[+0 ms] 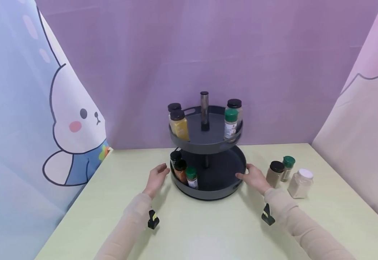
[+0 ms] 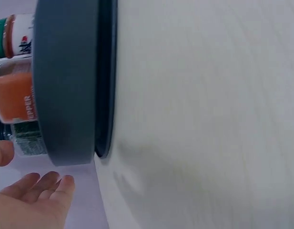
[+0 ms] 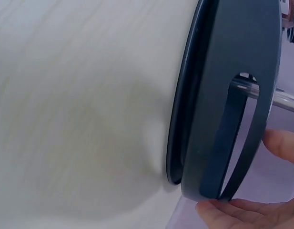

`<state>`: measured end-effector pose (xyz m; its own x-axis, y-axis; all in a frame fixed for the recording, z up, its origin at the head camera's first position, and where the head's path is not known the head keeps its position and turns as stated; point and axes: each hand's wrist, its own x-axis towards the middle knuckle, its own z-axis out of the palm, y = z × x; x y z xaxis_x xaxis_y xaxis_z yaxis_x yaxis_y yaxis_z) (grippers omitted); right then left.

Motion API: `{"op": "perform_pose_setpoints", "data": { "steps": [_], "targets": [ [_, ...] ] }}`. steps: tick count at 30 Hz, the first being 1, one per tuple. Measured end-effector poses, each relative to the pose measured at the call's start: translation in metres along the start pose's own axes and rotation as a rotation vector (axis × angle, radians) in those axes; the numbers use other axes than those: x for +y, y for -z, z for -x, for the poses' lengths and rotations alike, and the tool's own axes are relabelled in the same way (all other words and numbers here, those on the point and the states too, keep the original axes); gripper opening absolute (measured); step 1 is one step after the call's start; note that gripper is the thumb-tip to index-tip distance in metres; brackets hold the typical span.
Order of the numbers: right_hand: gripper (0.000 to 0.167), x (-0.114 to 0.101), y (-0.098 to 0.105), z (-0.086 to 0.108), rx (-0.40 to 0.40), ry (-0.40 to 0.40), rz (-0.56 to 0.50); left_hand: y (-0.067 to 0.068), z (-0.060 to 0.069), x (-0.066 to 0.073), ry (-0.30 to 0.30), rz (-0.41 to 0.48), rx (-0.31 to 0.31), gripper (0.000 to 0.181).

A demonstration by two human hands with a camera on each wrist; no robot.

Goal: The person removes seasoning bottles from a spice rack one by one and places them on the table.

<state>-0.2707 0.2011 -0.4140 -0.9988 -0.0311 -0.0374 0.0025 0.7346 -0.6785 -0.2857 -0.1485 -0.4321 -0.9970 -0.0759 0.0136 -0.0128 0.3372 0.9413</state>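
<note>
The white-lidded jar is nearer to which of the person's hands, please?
Right. The right hand is at the lower tray's right rim, left of the white-lidded jar; the left hand is farther away, beside the tray's left side.

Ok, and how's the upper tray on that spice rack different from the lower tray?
The upper tray carries four visible spice jars, split between its left and right sides; the lower tray carries three, all in its left half. The right hand holds the lower tray's edge, while no hand touches the upper tray. Both are round, dark and raised-walled, around the same central pole.
</note>
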Motion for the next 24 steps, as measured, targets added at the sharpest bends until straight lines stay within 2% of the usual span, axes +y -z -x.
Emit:
{"op": "perform_pose_setpoints", "data": {
  "steps": [5,9,15,19,24],
  "targets": [
    [0.072,-0.002,-0.004,0.002,0.002,-0.006,0.010,0.005,0.000,0.004,0.018,0.014,-0.026,0.048],
    [0.075,-0.001,-0.007,0.000,-0.007,-0.003,-0.007,0.008,-0.001,0.006,0.003,0.002,-0.033,0.049],
    [0.075,0.003,-0.008,-0.003,0.010,0.047,-0.017,0.009,-0.005,0.007,-0.044,-0.014,-0.060,0.049],
    [0.067,0.001,-0.008,-0.002,0.002,0.038,-0.061,0.010,-0.007,0.009,-0.071,-0.023,-0.074,0.049],
    [0.064,0.002,-0.008,-0.004,0.007,0.043,-0.065,0.012,-0.011,0.016,-0.102,-0.054,-0.107,0.051]
  ]
}}
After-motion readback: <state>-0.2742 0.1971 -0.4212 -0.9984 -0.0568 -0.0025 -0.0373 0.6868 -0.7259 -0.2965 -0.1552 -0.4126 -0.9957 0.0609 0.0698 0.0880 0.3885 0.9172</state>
